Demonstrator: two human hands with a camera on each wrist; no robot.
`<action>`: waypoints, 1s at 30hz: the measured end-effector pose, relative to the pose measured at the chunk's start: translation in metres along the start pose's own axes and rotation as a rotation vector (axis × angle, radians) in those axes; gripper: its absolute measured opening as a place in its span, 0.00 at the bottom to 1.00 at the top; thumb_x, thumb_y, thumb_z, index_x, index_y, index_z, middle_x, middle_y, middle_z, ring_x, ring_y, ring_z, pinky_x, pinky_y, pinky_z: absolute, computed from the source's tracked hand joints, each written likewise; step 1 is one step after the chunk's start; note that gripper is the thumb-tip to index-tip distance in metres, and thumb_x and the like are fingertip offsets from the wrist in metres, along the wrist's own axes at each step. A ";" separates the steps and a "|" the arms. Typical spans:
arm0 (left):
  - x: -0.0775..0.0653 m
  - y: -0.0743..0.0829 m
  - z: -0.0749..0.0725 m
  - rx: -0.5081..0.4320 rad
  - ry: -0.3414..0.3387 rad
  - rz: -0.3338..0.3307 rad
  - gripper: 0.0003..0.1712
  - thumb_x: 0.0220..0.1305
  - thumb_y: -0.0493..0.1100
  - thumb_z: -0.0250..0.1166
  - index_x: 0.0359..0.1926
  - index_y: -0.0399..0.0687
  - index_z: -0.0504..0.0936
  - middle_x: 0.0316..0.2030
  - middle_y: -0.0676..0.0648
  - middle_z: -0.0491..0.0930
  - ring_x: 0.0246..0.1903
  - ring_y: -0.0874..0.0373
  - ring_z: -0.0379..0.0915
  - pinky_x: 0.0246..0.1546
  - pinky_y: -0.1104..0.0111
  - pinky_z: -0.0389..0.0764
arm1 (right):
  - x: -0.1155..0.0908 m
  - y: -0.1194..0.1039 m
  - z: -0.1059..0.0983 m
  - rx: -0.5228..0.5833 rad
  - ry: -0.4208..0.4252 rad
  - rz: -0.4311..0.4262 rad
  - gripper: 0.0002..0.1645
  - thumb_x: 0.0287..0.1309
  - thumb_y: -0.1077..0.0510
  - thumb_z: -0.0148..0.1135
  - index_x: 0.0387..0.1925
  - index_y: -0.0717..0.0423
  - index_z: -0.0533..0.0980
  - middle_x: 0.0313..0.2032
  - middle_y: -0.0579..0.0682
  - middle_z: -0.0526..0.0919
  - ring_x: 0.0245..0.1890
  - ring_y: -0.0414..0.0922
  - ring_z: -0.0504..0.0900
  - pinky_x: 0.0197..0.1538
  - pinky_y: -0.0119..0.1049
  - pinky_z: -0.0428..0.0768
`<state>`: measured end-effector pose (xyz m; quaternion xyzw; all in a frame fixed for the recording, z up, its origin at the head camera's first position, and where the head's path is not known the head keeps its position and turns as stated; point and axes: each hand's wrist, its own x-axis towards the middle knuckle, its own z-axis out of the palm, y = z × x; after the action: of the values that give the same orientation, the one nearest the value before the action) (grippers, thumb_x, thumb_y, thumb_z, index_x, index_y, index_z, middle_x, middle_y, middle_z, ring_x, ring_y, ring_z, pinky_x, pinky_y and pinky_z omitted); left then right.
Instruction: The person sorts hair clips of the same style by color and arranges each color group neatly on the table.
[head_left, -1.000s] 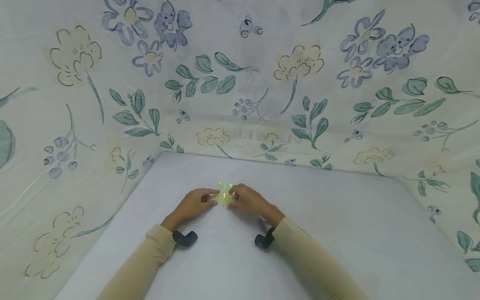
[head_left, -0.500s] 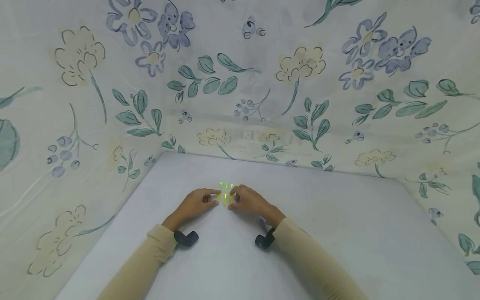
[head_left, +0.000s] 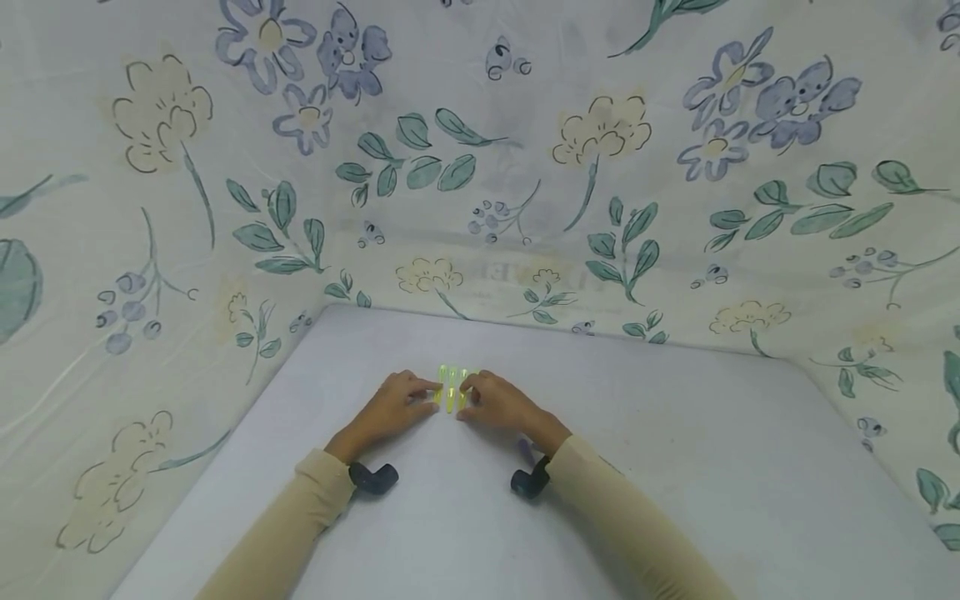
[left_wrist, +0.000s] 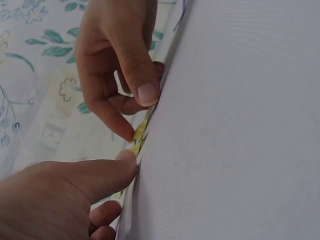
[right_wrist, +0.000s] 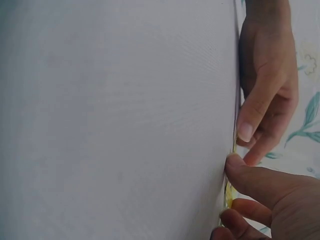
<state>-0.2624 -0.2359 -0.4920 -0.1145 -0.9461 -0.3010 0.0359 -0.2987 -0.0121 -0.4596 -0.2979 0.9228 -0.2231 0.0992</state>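
Note:
Several small, slim hair clips lie in two short rows on the white table, light green ones [head_left: 452, 372] behind and yellow ones [head_left: 450, 400] in front. My left hand [head_left: 396, 407] has its thumb and forefinger at the two ends of the left yellow hair clip [head_left: 438, 396], pinching it. From the other side, my right hand [head_left: 497, 402] pinches the right yellow hair clip [head_left: 462, 399] the same way, its fingers partly covering it. Both wrist views catch the clips nearly edge-on, with yellow slivers [left_wrist: 141, 131] showing between the fingertips.
The white tabletop [head_left: 675, 467] stretches widely to the right and front. Flower-patterned sheeting [head_left: 510, 192] rises behind and at both sides. Dark camera mounts [head_left: 373, 478] sit on the wrists, and a purple strip [head_left: 525, 450] shows beside the right one.
The left hand's knuckles have risen slightly, its fingertips staying at the left clip. The right hand and the rows hold their place; the head view has shifted a little.

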 end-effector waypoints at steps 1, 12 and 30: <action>0.000 0.000 0.000 0.009 0.004 0.003 0.21 0.64 0.52 0.68 0.57 0.59 0.83 0.47 0.50 0.77 0.49 0.53 0.70 0.51 0.55 0.67 | 0.000 0.000 0.000 0.001 -0.002 0.002 0.28 0.58 0.48 0.72 0.57 0.54 0.76 0.42 0.45 0.78 0.41 0.40 0.78 0.47 0.34 0.78; -0.001 0.001 -0.002 0.037 0.000 0.018 0.20 0.64 0.52 0.68 0.57 0.57 0.83 0.72 0.37 0.64 0.75 0.33 0.49 0.69 0.31 0.41 | 0.000 0.000 0.001 -0.003 -0.008 0.012 0.28 0.58 0.48 0.71 0.57 0.53 0.76 0.42 0.46 0.78 0.42 0.41 0.78 0.48 0.35 0.78; 0.001 0.001 -0.003 0.043 -0.021 0.014 0.21 0.66 0.53 0.66 0.59 0.57 0.82 0.72 0.37 0.65 0.75 0.34 0.50 0.70 0.32 0.40 | -0.002 -0.002 -0.005 0.028 -0.023 0.020 0.32 0.58 0.49 0.71 0.62 0.53 0.73 0.43 0.47 0.78 0.42 0.41 0.78 0.49 0.36 0.78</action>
<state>-0.2628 -0.2361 -0.4889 -0.1234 -0.9517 -0.2793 0.0307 -0.2975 -0.0103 -0.4548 -0.2898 0.9214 -0.2315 0.1161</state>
